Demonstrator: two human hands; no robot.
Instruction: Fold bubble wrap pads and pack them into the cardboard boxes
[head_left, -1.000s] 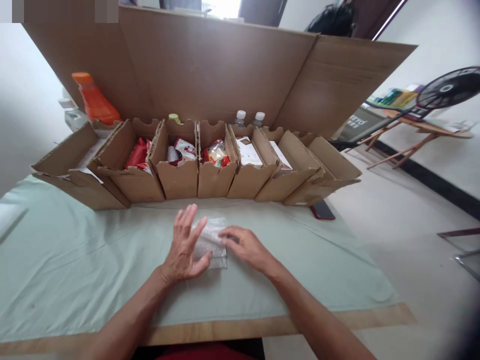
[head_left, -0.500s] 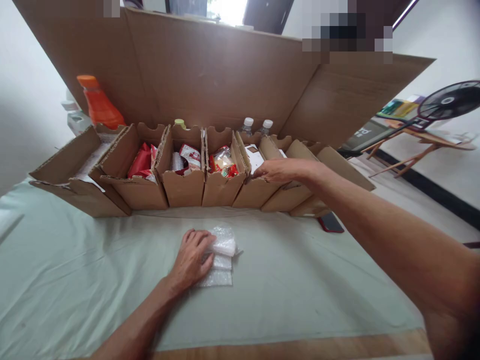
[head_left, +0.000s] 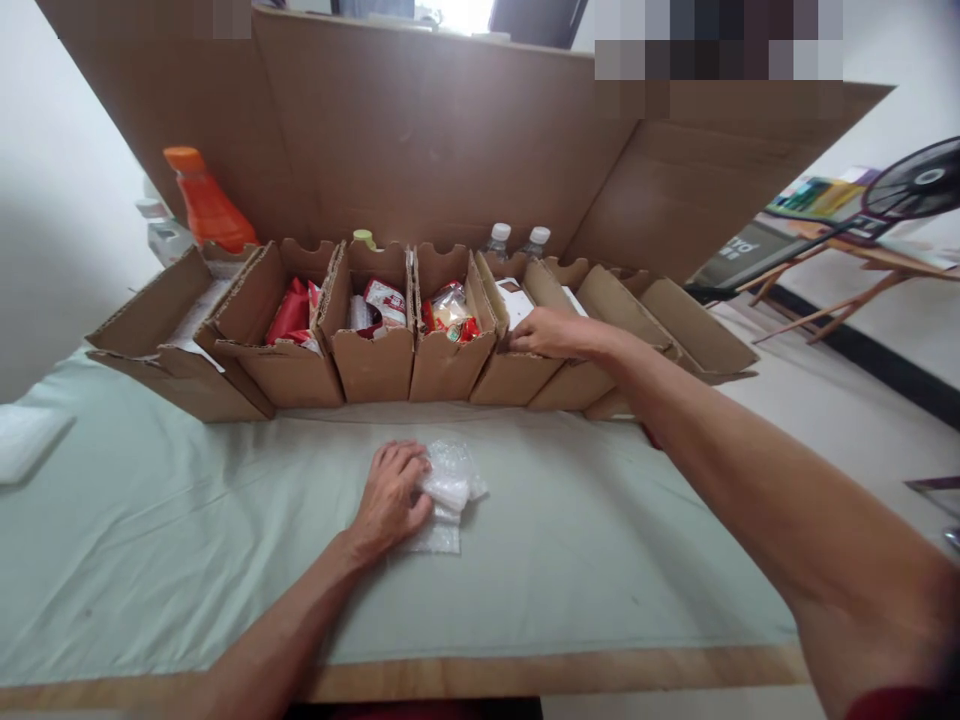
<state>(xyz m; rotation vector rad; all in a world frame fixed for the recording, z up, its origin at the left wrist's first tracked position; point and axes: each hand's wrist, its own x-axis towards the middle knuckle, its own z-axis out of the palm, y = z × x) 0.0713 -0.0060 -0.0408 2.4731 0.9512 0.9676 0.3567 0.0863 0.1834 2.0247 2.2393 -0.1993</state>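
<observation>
My left hand (head_left: 391, 497) rests on folded bubble wrap (head_left: 450, 485) on the green cloth, pressing its left side, with the fingers bent over it. My right hand (head_left: 551, 333) reaches into a cardboard bin (head_left: 514, 382) right of the middle of the row, beside a white card (head_left: 513, 300). Its fingertips are hidden behind the bin's front edge, so what they touch cannot be made out. The neighbouring bins hold wrapped snacks (head_left: 451, 312), a red-and-white packet (head_left: 385, 303) and a red packet (head_left: 291, 312).
A tall cardboard panel (head_left: 450, 140) stands behind the bins. An orange bottle (head_left: 210, 205) is at the back left, and clear bottles (head_left: 499, 238) are behind the bins. More bubble wrap (head_left: 30, 440) lies at the far left. A fan (head_left: 919, 180) stands at the right.
My right hand has gone slightly deeper into the bin. My left hand stays on the bubble wrap, whose layers have shifted a little. The whole view has moved slightly.
</observation>
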